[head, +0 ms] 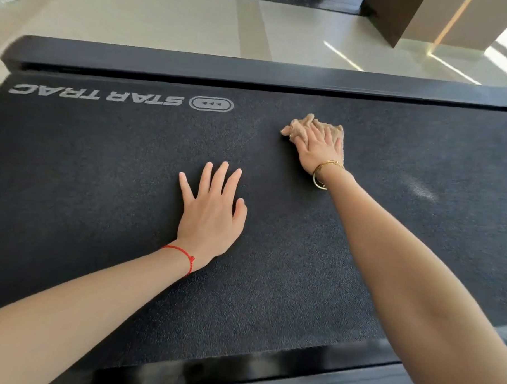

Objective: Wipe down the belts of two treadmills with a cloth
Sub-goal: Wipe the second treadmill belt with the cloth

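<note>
I am leaning over the wide black textured treadmill belt (102, 170), and the grey upside-down "STAR TRAC" logo (121, 96) printed on it is serving as my landmark. My left hand (212, 210) is lying flat on the belt, nearer to me than the logo and a little to its right, with its fingers (219, 176) straight, spread and grasping nothing. A thin red string bracelet (182, 254) is sitting on that wrist.

My right hand (321, 148) is pressing down on a crumpled tan cloth (300, 127), which is lying on the belt to the right of the logo, well apart from it and slightly nearer to me. My right fingers (314, 132) are lying mostly straight over the cloth, flattening it against the belt rather than clenching it; bunched folds are poking out past my fingertips on the far side. A gold bangle (323, 173) is hanging at that wrist.

Beyond the logo, the black side rail (194, 63) of the treadmill is running along the belt's far edge, with pale tiled floor (167, 16) past it. A faint whitish smudge (421, 190) is showing on the belt far to the right of the logo.
</note>
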